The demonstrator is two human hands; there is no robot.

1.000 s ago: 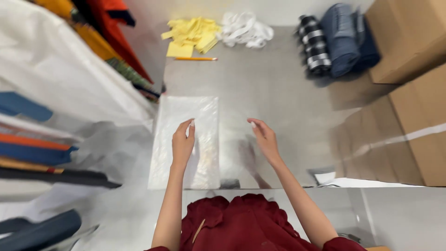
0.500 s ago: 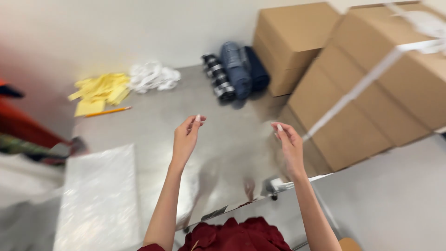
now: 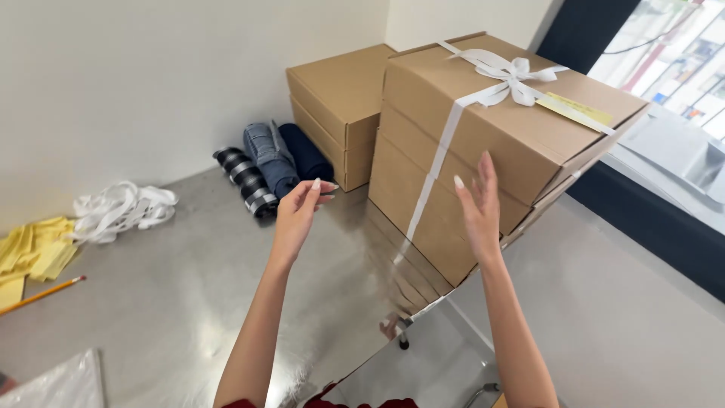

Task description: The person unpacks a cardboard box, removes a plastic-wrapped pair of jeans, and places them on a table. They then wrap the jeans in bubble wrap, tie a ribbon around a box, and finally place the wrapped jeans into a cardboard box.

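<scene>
Brown corrugated cardboard makes up the large box tied with a white ribbon and bow point(image 3: 483, 143), which stands at the table's right edge, on top of another box of the same kind. Both hands are raised in front of it and neither holds anything. The right hand point(image 3: 477, 208) is open, fingers straight and spread, its palm turned toward the box's near face just beside the vertical run of ribbon; whether it touches the cardboard I cannot tell. The left hand point(image 3: 298, 211) hangs above the shiny metal table point(image 3: 174, 302), well short of the box, with fingers loosely curled and the grip released.

Judging from this, the step in hand is the reach toward the ribboned box. A sound hold would call for the left hand to close the gap to the box's left face, so that both palms bear on opposite sides.

Behind, against the wall, lie rolled dark denim and striped fabrics point(image 3: 272, 166), a heap of white ribbon point(image 3: 121, 208) and a second stack of plain cardboard boxes point(image 3: 340, 106).
</scene>
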